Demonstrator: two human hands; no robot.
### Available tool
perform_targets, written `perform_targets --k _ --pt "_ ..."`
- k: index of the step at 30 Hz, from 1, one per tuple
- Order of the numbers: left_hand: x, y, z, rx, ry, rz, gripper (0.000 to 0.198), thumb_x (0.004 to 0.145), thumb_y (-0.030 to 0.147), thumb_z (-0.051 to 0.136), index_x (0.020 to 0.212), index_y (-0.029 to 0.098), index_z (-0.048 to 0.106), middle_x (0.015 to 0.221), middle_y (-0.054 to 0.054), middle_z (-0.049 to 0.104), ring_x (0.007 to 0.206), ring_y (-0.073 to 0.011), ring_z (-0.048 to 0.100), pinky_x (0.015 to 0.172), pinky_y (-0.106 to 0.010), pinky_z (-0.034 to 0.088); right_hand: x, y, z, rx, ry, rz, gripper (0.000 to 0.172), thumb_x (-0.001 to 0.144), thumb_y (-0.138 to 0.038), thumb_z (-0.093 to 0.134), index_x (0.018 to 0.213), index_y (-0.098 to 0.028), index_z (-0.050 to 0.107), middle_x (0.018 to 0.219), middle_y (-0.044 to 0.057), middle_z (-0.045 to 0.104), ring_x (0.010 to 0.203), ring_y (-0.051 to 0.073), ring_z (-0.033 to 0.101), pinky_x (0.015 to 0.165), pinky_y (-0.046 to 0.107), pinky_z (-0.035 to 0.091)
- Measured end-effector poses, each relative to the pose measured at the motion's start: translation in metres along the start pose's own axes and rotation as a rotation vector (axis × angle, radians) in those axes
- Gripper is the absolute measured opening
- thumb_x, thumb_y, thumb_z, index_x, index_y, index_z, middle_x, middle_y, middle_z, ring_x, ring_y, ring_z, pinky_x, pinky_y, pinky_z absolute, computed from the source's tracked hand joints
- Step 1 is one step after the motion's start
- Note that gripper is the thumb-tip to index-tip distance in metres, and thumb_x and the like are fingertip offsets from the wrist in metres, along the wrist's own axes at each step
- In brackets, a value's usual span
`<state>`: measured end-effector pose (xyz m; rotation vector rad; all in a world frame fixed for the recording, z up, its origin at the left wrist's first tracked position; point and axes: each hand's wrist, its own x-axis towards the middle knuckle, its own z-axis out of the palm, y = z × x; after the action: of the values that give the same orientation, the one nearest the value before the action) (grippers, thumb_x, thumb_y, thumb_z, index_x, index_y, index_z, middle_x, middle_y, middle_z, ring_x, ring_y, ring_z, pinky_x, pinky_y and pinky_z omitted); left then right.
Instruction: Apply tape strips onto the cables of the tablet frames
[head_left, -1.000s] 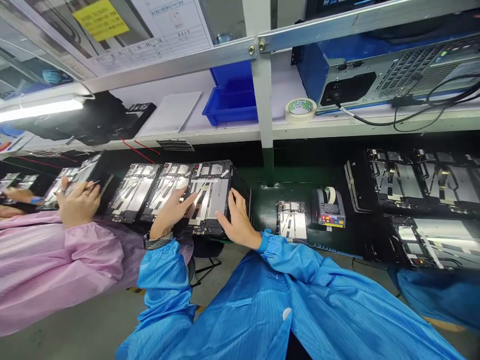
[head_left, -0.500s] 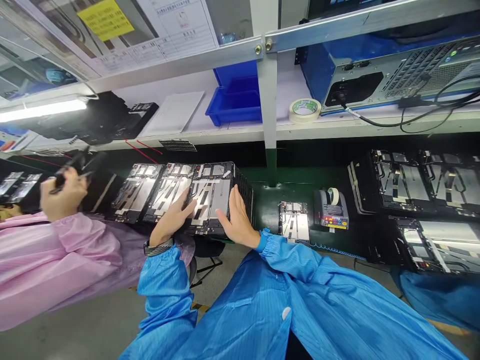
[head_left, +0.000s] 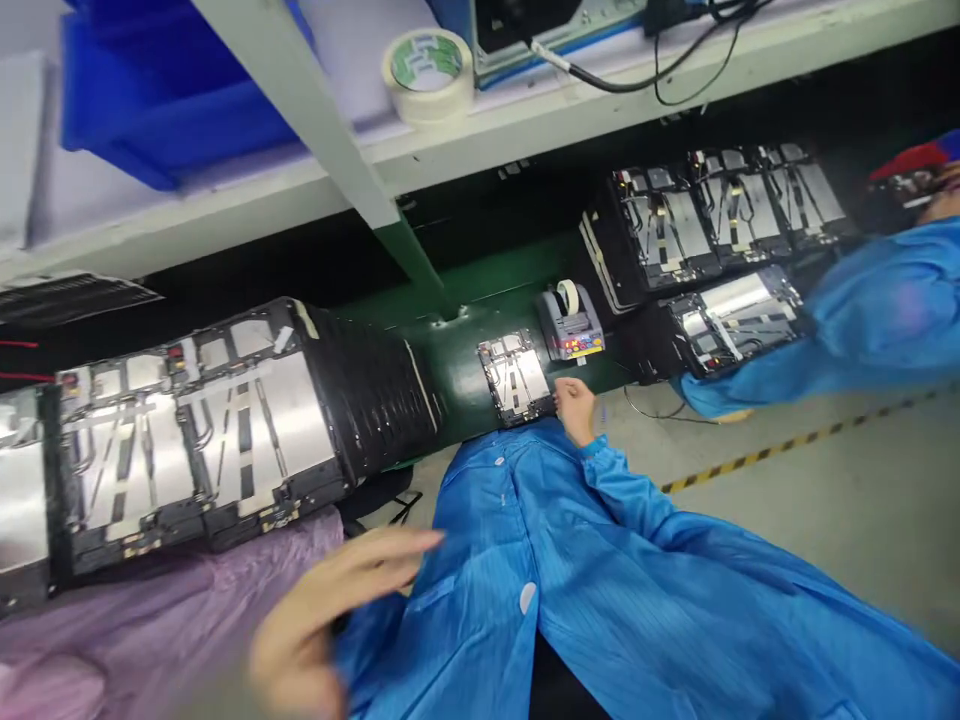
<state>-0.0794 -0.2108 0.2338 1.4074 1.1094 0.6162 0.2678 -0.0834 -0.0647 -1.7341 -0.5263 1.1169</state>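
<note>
The view is tilted and lies close over a row of tablet back panels (head_left: 195, 440) with silver plates and black edges, and neither hand touches them. My left hand (head_left: 322, 610) is blurred at the bottom, fingers spread, holding nothing, just below the row and over a pink sleeve. My right hand (head_left: 576, 410) rests on the bench by the right edge of a single panel (head_left: 516, 376), holding nothing. A tape dispenser (head_left: 571, 322) stands just above that hand.
More panels (head_left: 720, 220) lie on the bench at the right, by a co-worker's blue sleeve (head_left: 885, 310). A shelf above holds a masking tape roll (head_left: 427, 75) and a blue bin (head_left: 172, 110). A pink-sleeved arm (head_left: 150, 610) lies lower left, and a grey floor with a striped line lies right.
The view has swung and tilted sharply. Both my hands have left the stack of panels. My left hand moved down and away, and my right hand moved to the single panel.
</note>
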Motion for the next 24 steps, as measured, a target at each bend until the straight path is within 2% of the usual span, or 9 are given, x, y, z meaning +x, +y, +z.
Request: perform_targets --k 1,2,4,6,8,10,14,19,24 --pt "0.033 -0.024 0.016 -0.065 -0.2 0.035 0.073 0.076 0.087 0.066 0.133 0.042 0.073 0.134 -0.008 0.074 0.12 -0.0362 0.071 0.104 -0.056 0.059 0.016 0.011 -0.016 0.034 0.112 0.088 0.025 0.079 -0.04 0.077 0.083 -0.018 0.067 0.062 -0.004 0.06 0.056 0.012 0.053 0.054 0.024 0.042" --pt "0.069 -0.053 0.034 -0.105 -0.233 -0.017 0.072 0.086 0.079 0.062 0.142 0.035 0.068 0.14 -0.012 0.07 0.126 -0.0356 0.068 0.108 -0.055 0.057 0.031 0.02 -0.028 0.069 0.194 0.152 0.022 0.079 -0.037 0.077 0.083 -0.018 0.066 0.06 -0.005 0.06 0.054 0.011 0.051 0.051 0.022 0.039" --pt "0.137 -0.118 0.071 -0.099 -0.112 -0.165 0.06 0.097 0.063 0.058 0.147 0.029 0.062 0.141 -0.013 0.068 0.126 -0.0301 0.067 0.111 -0.05 0.054 0.056 0.031 -0.041 0.103 0.268 0.207 0.019 0.08 -0.034 0.076 0.084 -0.018 0.065 0.06 -0.005 0.06 0.052 0.01 0.05 0.049 0.021 0.038" --pt "0.188 -0.18 0.101 0.055 0.076 -0.322 0.055 0.096 0.051 0.064 0.144 0.023 0.063 0.139 -0.015 0.067 0.122 -0.0293 0.067 0.109 -0.048 0.053 0.075 0.038 -0.043 0.146 0.267 0.226 0.018 0.082 -0.032 0.076 0.086 -0.018 0.066 0.062 -0.005 0.062 0.053 0.009 0.052 0.048 0.02 0.04" --pt "0.22 -0.227 0.118 0.189 0.193 -0.424 0.051 0.096 0.037 0.065 0.143 0.016 0.06 0.145 -0.019 0.061 0.127 -0.0296 0.064 0.113 -0.046 0.05 0.089 0.04 -0.038 0.225 0.244 0.244 0.018 0.084 -0.032 0.078 0.087 -0.017 0.066 0.063 -0.004 0.063 0.055 0.009 0.054 0.048 0.018 0.043" --pt "0.239 -0.255 0.122 0.24 0.247 -0.523 0.051 0.096 0.03 0.065 0.143 0.011 0.056 0.148 -0.022 0.056 0.127 -0.0285 0.063 0.114 -0.042 0.047 0.096 0.04 -0.033 0.306 0.221 0.254 0.018 0.086 -0.031 0.079 0.088 -0.017 0.067 0.064 -0.004 0.063 0.056 0.008 0.054 0.048 0.017 0.045" --pt "0.264 -0.269 0.115 0.312 0.34 -0.596 0.052 0.099 0.029 0.062 0.145 0.01 0.048 0.151 -0.024 0.051 0.132 -0.0266 0.058 0.116 -0.038 0.043 0.101 0.035 -0.027 0.35 0.194 0.3 0.012 0.089 -0.025 0.076 0.088 -0.017 0.067 0.066 -0.003 0.064 0.055 0.007 0.054 0.047 0.016 0.046" --pt "0.299 -0.254 0.114 0.598 0.451 -0.416 0.049 0.1 0.026 0.056 0.146 0.011 0.048 0.156 -0.024 0.044 0.15 -0.0305 0.038 0.127 -0.043 0.028 0.099 0.031 -0.025 0.332 0.204 0.32 0.009 0.088 -0.019 0.075 0.084 -0.017 0.067 0.064 -0.004 0.063 0.055 0.007 0.052 0.046 0.015 0.043" --pt "0.353 -0.235 0.121 0.692 0.36 -0.254 0.05 0.099 0.026 0.053 0.147 0.013 0.051 0.162 -0.022 0.041 0.154 -0.0332 0.032 0.127 -0.049 0.023 0.094 0.038 -0.023 0.346 0.329 0.275 0.002 0.089 -0.018 0.068 0.087 -0.017 0.066 0.067 -0.005 0.063 0.06 0.007 0.056 0.049 0.016 0.045"
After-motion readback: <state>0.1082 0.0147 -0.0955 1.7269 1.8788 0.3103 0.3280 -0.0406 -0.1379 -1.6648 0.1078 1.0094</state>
